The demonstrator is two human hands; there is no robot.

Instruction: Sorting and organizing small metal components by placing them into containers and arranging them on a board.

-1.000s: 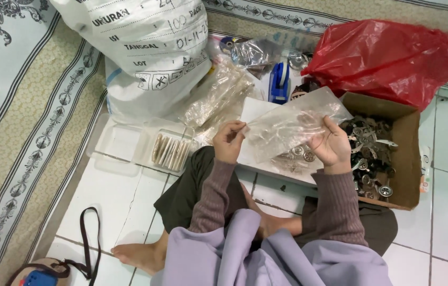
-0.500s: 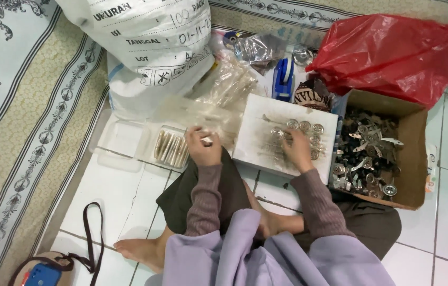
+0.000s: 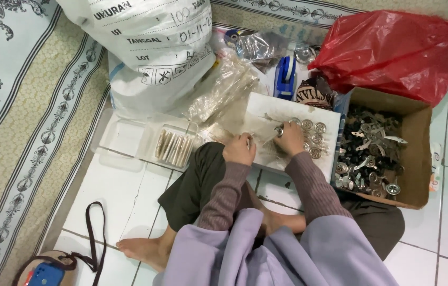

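Note:
I sit cross-legged on a tiled floor. A white tray (image 3: 266, 105) lies in front of my knees with several round silver metal pieces (image 3: 314, 139) on it. My right hand (image 3: 289, 139) rests on the tray and pinches one round metal piece (image 3: 278, 130) at its fingertips. My left hand (image 3: 240, 149) is beside it at the tray's near left edge, fingers curled on a thin clear plastic bag (image 3: 258, 130) that lies flat on the tray.
A cardboard box (image 3: 417, 159) of metal parts stands to the right, a red plastic bag (image 3: 393, 50) behind it. A big white sack (image 3: 149, 47), clear bags (image 3: 224, 90), a blue tape dispenser (image 3: 286, 77) and a clear compartment box (image 3: 128, 140) lie left and behind. A carpet (image 3: 17, 106) borders the left.
A second ago both hands held a clear bag up over the tray. The bag came down, the hands parted, and now they have come together low on the tray.

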